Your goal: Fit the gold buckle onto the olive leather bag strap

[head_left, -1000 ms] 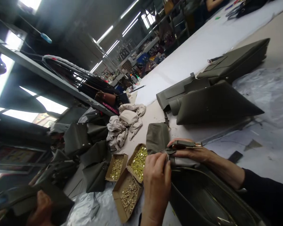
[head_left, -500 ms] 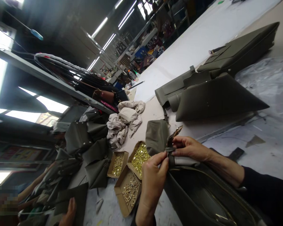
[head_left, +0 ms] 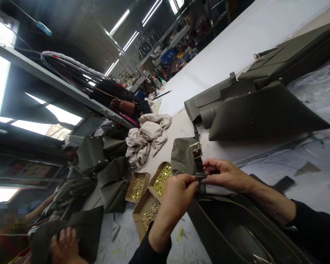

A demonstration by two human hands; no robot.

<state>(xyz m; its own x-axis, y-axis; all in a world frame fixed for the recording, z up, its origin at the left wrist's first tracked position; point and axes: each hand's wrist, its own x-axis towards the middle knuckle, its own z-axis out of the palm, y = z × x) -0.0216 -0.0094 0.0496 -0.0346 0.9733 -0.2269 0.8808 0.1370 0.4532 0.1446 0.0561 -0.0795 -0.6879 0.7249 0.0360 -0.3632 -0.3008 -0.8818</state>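
A dark olive leather bag (head_left: 231, 234) lies open in front of me at the bottom right. My left hand (head_left: 177, 196) pinches a narrow olive strap (head_left: 200, 172) at the bag's rim. My right hand (head_left: 227, 175) grips the same strap from the other side, fingers closed. The strap runs up to a brass buckle (head_left: 196, 149) that lies against a folded olive leather piece (head_left: 181, 157).
Three cardboard trays of brass hardware (head_left: 154, 189) sit left of my hands. Olive leather bags (head_left: 264, 102) lie across the table (head_left: 236, 40) beyond. A beige cloth heap (head_left: 147, 141) and olive panels (head_left: 101, 168) lie at left. Another person's hand (head_left: 64, 245) rests on a panel.
The buckle end of the strap has swung from beside my right hand up and away, so it now lies flat on the folded piece. Both hands stay pinched on the strap.
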